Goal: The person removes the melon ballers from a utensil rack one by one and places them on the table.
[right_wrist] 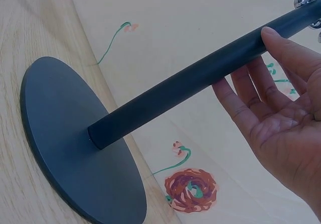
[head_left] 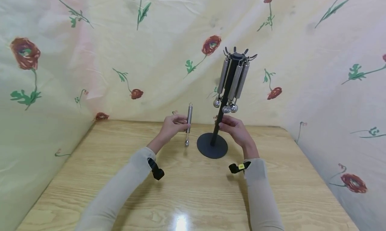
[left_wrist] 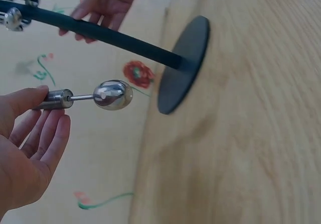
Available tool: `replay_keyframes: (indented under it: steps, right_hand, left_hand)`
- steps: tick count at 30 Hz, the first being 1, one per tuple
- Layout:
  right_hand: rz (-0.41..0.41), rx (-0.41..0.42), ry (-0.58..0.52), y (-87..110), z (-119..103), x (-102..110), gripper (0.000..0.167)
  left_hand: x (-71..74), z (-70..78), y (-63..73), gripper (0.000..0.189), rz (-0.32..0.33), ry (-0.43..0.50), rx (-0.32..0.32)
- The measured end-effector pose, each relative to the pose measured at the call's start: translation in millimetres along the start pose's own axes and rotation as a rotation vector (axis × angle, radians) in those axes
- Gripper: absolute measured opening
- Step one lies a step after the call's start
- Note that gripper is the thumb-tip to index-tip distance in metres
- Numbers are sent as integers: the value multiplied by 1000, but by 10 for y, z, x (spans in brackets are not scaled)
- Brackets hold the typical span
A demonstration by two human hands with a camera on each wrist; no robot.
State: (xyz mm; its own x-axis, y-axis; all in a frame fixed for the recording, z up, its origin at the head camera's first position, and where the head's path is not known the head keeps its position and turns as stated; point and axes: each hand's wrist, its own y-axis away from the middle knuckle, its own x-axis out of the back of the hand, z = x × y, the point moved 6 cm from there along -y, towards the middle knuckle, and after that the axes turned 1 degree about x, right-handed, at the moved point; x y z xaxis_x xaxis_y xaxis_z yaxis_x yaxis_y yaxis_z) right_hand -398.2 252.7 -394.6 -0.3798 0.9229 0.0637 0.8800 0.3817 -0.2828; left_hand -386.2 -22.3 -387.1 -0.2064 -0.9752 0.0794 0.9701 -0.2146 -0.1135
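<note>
My left hand (head_left: 174,125) pinches a steel melon baller (head_left: 189,119) by its handle, thumb on one side and fingers on the other. It hangs upright, its shiny rounded scoop (left_wrist: 113,94) pointing down above the table. Just right of it is a black stand (head_left: 212,150) with a round flat base and a tall pole. My right hand (head_left: 236,129) holds the pole below the hanging tools, with its thumb (right_wrist: 288,48) on the near side and the fingertips against the other side. Several similar steel tools (head_left: 236,80) hang from hooks at the stand's top, round heads down.
The wooden table (head_left: 193,190) reaches back to a floral cloth (head_left: 169,57) that covers the wall and both sides. Curved hooks (head_left: 252,57) stick out around the top of the stand. Dark straps with small devices (head_left: 156,170) sit at both wrists.
</note>
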Motion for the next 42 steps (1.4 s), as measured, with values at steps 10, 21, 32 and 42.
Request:
replay_keyframes:
  steps: [10, 21, 32, 42]
  right_hand:
    - [10, -8, 27, -18, -29, -34, 44]
    - [17, -18, 16, -8, -15, -20, 38]
    - [20, -12, 14, -2, -19, -20, 32]
    - [18, -14, -3, -4, 5, 0, 29]
  left_hand:
    - [38, -503, -67, 37, 82, 4, 132]
    - [-47, -746, -93, 34, 64, 18, 152]
    - [-134, -880, -142, 31, 103, 21, 222]
    - [-149, -911, -144, 30, 151, -11, 284]
